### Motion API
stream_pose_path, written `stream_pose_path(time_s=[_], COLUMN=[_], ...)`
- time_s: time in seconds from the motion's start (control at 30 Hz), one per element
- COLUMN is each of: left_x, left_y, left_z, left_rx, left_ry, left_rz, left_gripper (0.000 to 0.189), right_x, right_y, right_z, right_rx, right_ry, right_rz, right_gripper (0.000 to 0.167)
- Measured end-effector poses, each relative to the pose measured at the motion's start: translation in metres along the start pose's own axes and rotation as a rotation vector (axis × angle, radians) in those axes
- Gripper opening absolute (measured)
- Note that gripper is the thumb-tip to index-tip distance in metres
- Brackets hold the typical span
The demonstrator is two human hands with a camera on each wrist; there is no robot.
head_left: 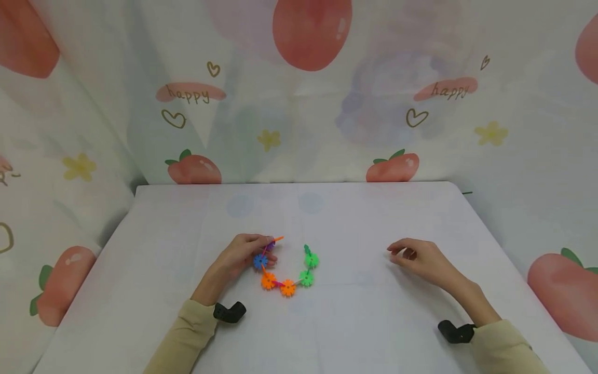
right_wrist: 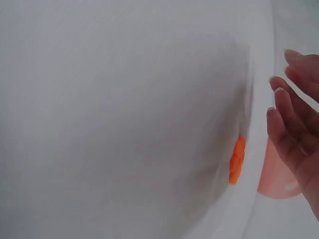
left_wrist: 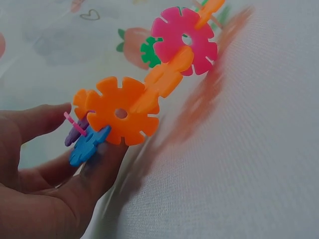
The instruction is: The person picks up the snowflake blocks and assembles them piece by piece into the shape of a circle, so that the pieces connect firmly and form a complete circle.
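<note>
A curved chain of notched, flower-shaped plastic discs (head_left: 288,288) lies across the middle of the white table, with blue, orange and green discs along it. At its left end my left hand (head_left: 237,253) grips it near a purple disc and the blue disc (head_left: 260,261). In the left wrist view the thumb and fingers surround the purple disc (left_wrist: 77,131) and blue disc (left_wrist: 90,145), close by a large orange disc (left_wrist: 121,112). My right hand (head_left: 420,259) hovers over the table's right side, fingers loosely bent and holding nothing.
An orange piece (right_wrist: 237,160) shows on the white surface in the right wrist view. The white table (head_left: 364,322) ends at a printed cloth backdrop (head_left: 299,114). A black wrist camera (head_left: 230,312) sits at the left sleeve, another black camera (head_left: 455,332) at the right sleeve.
</note>
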State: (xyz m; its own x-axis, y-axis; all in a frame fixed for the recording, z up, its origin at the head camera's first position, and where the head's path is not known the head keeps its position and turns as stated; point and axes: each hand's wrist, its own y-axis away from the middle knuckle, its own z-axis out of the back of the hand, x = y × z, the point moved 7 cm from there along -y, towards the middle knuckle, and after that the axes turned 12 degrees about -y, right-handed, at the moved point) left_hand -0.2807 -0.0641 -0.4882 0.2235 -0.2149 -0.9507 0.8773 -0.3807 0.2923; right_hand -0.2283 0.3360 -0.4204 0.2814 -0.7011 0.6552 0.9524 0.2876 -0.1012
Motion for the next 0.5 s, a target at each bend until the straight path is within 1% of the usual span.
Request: stream_pose_path(time_s=[0.27, 0.4, 0.5], left_x=[-0.001, 0.000, 0.000], left_y=[0.000, 0.000, 0.000], left_z=[-0.002, -0.001, -0.002], left_rx=[0.022, 0.030, 0.036], left_ry=[-0.003, -0.001, -0.006], left_rz=[-0.017, -0.015, -0.017], left_gripper=[0.038, 0.035, 0.035], right_x=[-0.036, -0.051, -0.057], right_y=[0.017, 0.021, 0.024], right_z=[0.025, 0.028, 0.026], right_rx=[0.019, 0.049, 0.077], right_ry=[-0.006, -0.002, -0.018], right_rz=[-0.116, -0.180, -0.212], right_gripper=[0.031, 0.037, 0.036])
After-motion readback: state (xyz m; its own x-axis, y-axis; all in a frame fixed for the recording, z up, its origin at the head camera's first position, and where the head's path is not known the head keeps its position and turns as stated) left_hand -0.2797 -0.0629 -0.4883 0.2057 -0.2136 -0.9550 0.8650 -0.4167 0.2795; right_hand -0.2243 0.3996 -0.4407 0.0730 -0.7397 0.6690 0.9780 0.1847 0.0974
